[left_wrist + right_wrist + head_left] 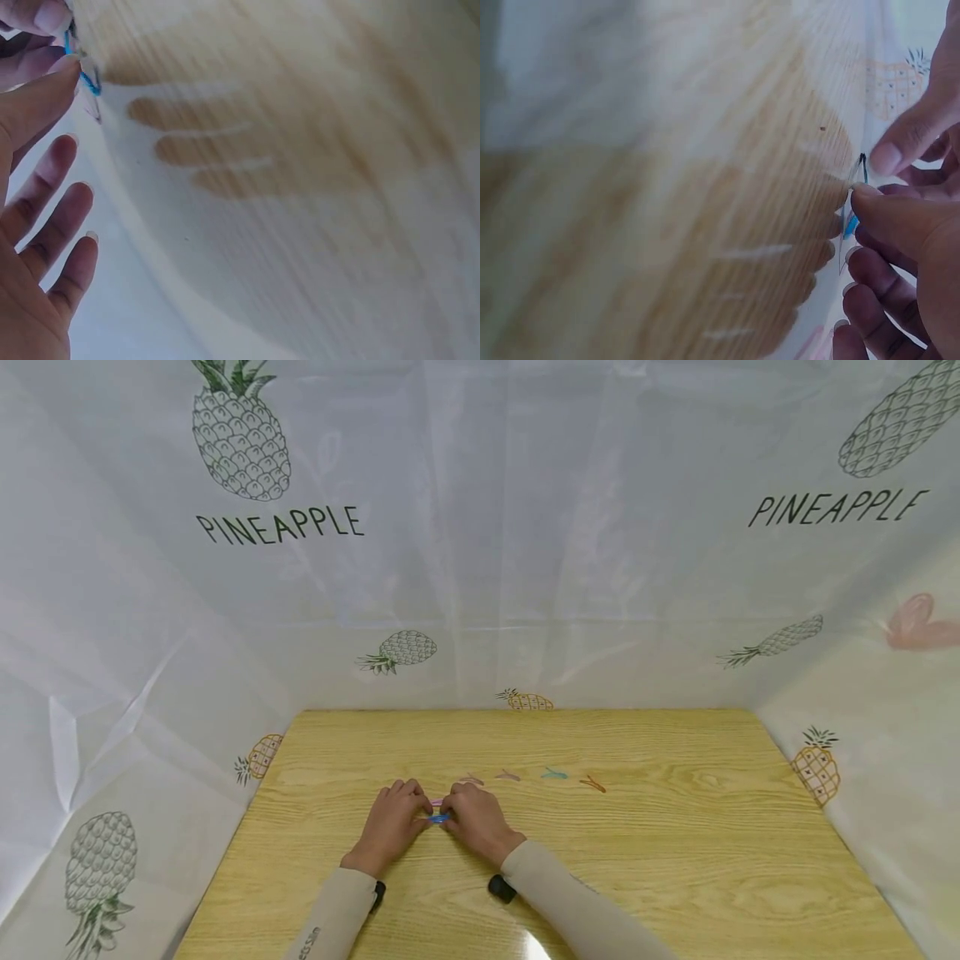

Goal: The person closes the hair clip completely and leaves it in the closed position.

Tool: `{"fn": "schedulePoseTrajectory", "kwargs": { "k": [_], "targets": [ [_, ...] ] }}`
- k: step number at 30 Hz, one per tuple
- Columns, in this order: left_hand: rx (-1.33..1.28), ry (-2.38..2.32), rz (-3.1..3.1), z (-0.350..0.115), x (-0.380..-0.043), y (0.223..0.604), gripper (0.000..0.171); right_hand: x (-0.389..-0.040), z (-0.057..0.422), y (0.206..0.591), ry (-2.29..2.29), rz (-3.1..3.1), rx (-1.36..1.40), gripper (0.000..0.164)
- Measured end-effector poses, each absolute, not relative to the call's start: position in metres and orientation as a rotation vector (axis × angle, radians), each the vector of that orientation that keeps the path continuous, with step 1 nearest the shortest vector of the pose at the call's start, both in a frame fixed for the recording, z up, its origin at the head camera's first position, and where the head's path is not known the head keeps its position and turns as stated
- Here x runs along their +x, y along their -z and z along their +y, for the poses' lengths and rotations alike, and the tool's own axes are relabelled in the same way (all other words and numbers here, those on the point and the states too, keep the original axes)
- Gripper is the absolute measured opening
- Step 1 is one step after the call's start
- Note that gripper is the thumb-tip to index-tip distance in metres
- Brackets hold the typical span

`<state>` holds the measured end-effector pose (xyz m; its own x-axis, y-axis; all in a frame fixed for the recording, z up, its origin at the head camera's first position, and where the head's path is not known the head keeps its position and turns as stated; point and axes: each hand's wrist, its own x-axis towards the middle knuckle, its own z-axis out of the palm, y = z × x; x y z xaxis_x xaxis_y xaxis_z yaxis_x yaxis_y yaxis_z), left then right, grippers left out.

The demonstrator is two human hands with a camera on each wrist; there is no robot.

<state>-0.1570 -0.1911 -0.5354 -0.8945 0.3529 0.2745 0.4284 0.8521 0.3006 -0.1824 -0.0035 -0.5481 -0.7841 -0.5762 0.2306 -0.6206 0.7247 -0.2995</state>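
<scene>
Near the left-middle of the table, my left hand (392,827) and right hand (478,821) come together over a thin blue cord-like loop (438,818). Thumb and finger of each hand pinch it from opposite sides. Just beyond it lies a pink strand (437,802), partly between the hands. In the left wrist view the blue loop (90,81) sticks out past the left thumb, while the other fingers spread loosely. In the right wrist view, fingers hide much of the blue loop (850,226). Its exact kind cannot be told.
Beyond the right hand, a row of small bent strands lies on the wooden table (675,835): a pinkish one (471,778), a mauve one (507,775), a teal one (554,773) and a brown one (592,784). White pineapple-print sheeting (525,568) surrounds the table's back and sides.
</scene>
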Motion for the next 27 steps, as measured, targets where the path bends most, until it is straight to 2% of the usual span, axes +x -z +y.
{"fn": "schedulePoseTrajectory", "kwargs": {
  "k": [11,27],
  "targets": [
    [-0.528,0.574,-2.79,-0.177,-0.169,0.53,0.011,-0.185,0.016,0.543,-0.728,-2.753,0.829,0.012],
    [-0.388,0.562,-2.877,-0.152,-0.199,0.52,0.02,-0.208,0.047,0.535,-0.727,-2.709,0.621,0.02]
  ]
}}
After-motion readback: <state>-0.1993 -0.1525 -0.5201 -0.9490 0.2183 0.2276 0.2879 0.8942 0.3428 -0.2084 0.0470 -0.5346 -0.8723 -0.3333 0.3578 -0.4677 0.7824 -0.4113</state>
